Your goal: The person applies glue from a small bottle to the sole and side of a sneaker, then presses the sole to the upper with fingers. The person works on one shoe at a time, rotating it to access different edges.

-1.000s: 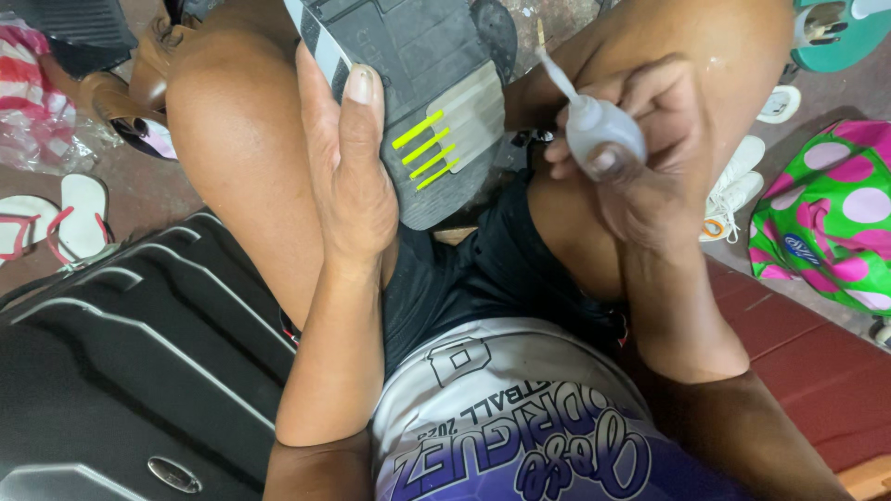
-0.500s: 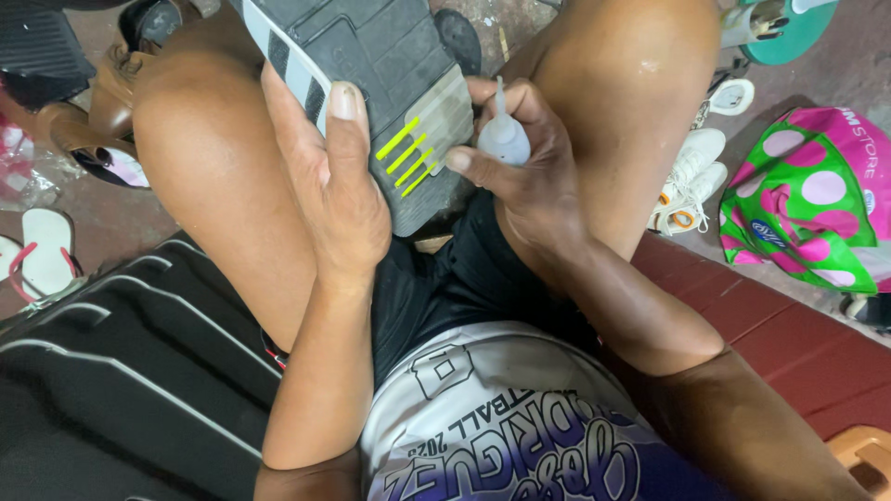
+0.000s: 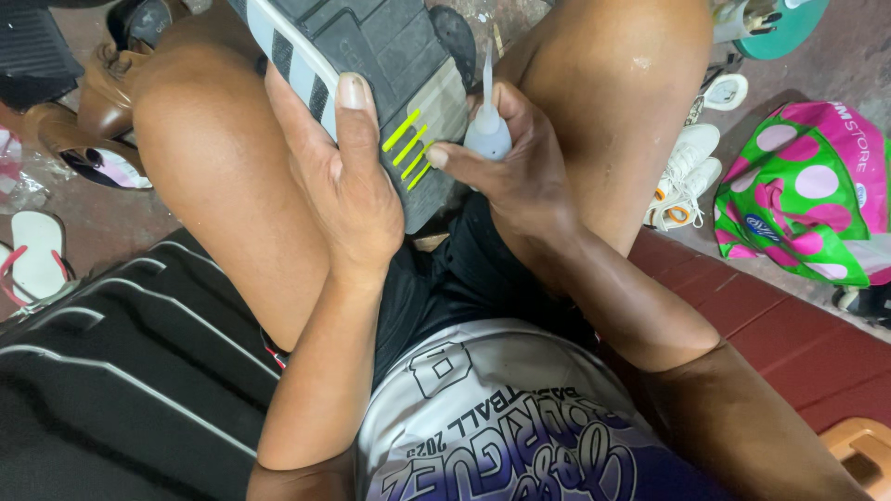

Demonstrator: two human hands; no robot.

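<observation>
A black suitcase lay at the far left, with a white sandal on the floor just above it. The left hand gripped a grey shoe turned sole up between the person's bare knees; its fingers were wrapped around the sole's striped edge, and the thumb lay flat along the sole, just left of four yellow-green stripes. Just right of those stripes, the right hand pinched a small soft plastic bottle, fingers curled tightly around it, thumb pressed against its side, its thin nozzle pointing up beside the sole. Farther right, white sneakers and a pink and green spotted bag sat on the floor.
</observation>
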